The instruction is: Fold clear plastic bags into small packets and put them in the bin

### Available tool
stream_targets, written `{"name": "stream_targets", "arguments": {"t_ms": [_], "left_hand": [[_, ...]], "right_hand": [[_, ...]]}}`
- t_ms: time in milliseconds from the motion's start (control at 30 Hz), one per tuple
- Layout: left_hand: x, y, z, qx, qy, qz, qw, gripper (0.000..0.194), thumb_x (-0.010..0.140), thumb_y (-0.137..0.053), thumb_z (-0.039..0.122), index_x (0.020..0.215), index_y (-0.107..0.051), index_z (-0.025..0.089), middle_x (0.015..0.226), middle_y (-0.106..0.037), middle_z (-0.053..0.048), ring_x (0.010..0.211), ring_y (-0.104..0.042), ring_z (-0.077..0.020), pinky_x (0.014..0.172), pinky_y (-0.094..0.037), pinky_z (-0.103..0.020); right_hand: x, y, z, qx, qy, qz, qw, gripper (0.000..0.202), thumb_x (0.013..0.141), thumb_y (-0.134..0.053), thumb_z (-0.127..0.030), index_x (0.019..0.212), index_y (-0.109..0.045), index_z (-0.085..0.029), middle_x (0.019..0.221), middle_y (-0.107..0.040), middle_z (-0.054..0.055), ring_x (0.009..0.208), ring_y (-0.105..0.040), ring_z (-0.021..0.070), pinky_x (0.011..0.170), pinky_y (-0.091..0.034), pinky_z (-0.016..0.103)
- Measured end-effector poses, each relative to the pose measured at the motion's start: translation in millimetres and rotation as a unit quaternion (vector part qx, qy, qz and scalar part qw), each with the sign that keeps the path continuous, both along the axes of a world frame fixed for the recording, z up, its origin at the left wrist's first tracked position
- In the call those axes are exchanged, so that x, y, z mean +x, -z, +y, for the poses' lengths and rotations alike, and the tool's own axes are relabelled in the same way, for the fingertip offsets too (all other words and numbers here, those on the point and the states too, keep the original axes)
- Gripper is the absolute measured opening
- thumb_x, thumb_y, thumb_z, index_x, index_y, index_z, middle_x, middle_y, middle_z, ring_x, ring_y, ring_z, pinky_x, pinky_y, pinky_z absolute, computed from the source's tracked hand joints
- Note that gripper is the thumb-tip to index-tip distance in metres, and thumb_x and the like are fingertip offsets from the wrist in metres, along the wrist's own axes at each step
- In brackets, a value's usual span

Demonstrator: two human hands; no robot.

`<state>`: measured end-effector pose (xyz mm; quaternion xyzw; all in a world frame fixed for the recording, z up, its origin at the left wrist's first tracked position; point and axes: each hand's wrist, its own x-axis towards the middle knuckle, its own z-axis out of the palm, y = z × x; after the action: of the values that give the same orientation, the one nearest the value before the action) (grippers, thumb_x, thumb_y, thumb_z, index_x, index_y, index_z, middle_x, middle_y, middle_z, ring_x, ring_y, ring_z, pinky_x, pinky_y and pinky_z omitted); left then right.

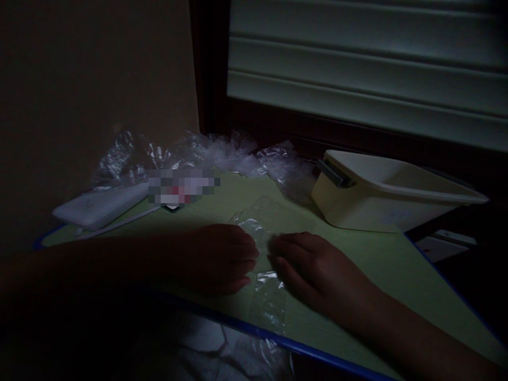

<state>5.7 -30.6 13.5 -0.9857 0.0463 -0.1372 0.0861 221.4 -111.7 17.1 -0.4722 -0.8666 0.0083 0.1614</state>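
Note:
A clear plastic bag [270,296] lies on the green table top and hangs over its near blue edge. My left hand [222,259] rests on the left side of the plastic, palm down, with its fingers curled. From the right, my right hand [309,264] reaches to the same plastic, its fingers bent and fingertips down. A small gap separates the two hands. The dim light hides the fingertips, so I cannot make out whether either hand pinches the plastic.
Crumpled clear plastic [222,151] is heaped along the table's back edge. At the left lies a white device [99,206] with a cable, beside a blurred-out item. A cream bin [357,206] stands at the right back. Below the right edge is a white box [444,246].

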Motion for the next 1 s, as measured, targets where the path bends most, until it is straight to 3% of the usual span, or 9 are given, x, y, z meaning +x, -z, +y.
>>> {"name": "stream_targets", "arguments": {"t_ms": [200, 267, 400, 567, 733, 1000], "left_hand": [[1.8, -1.4, -1.2, -0.016, -0.007, 0.047, 0.999, 0.018, 0.090, -0.047, 0.016, 0.085, -0.064, 0.012, 0.090, -0.065, -0.007, 0.087, -0.058, -0.0184, 0.088, -0.043, -0.031], [1.5, -0.7, -1.1, -0.021, -0.004, 0.042, 0.999, 0.019, 0.091, -0.046, 0.016, 0.084, -0.063, 0.012, 0.089, -0.064, -0.007, 0.087, -0.057, -0.0183, 0.088, -0.043, -0.031], [-0.2, 2.7, 0.7, -0.027, 0.007, 0.023, 0.999, 0.023, 0.092, -0.044, 0.016, 0.084, -0.064, 0.011, 0.086, -0.064, -0.008, 0.086, -0.057, -0.0179, 0.089, -0.043, -0.031], [0.8, 0.3, -0.2, -0.025, 0.004, 0.041, 0.999, 0.021, 0.091, -0.045, 0.016, 0.086, -0.065, 0.011, 0.088, -0.065, -0.009, 0.087, -0.057, -0.0193, 0.088, -0.044, -0.032], [3.1, -4.1, -2.6, -0.025, -0.013, 0.072, 0.997, 0.019, 0.090, -0.047, 0.015, 0.083, -0.065, 0.011, 0.084, -0.064, -0.009, 0.086, -0.057, -0.0195, 0.088, -0.044, -0.032], [1.7, -1.1, -1.0, -0.026, -0.014, 0.063, 0.998, 0.021, 0.091, -0.047, 0.018, 0.085, -0.065, 0.012, 0.088, -0.065, -0.008, 0.087, -0.057, -0.0193, 0.088, -0.043, -0.031]], "right_hand": [[0.1, -5.5, -3.9, 0.049, -0.131, 0.009, 0.990, 0.022, 0.089, -0.042, -0.016, 0.092, -0.064, -0.011, 0.078, -0.062, 0.010, 0.070, -0.055, 0.0195, 0.064, -0.045, 0.034], [-1.8, -7.1, -6.5, 0.049, -0.174, 0.012, 0.983, 0.021, 0.089, -0.047, -0.025, 0.085, -0.063, -0.012, 0.075, -0.061, 0.008, 0.067, -0.053, 0.0186, 0.061, -0.043, 0.033], [-6.4, -5.4, -10.7, 0.039, -0.221, 0.030, 0.974, 0.044, 0.085, -0.052, -0.054, 0.082, -0.063, -0.011, 0.074, -0.061, 0.007, 0.067, -0.053, 0.0183, 0.059, -0.041, 0.031], [-8.4, 1.0, -12.6, 0.046, -0.229, 0.031, 0.972, 0.055, 0.086, -0.041, -0.062, 0.084, -0.065, -0.012, 0.073, -0.060, 0.007, 0.067, -0.052, 0.0187, 0.063, -0.042, 0.033], [-8.9, 0.0, -14.8, 0.036, -0.224, -0.019, 0.974, 0.037, 0.081, -0.056, -0.047, 0.090, -0.065, -0.012, 0.076, -0.061, 0.008, 0.070, -0.051, 0.0206, 0.065, -0.042, 0.035], [-11.9, -6.0, -17.3, 0.034, -0.226, -0.011, 0.974, 0.018, 0.081, -0.046, -0.021, 0.074, -0.062, -0.015, 0.071, -0.058, 0.006, 0.067, -0.049, 0.0185, 0.063, -0.042, 0.032]]}}
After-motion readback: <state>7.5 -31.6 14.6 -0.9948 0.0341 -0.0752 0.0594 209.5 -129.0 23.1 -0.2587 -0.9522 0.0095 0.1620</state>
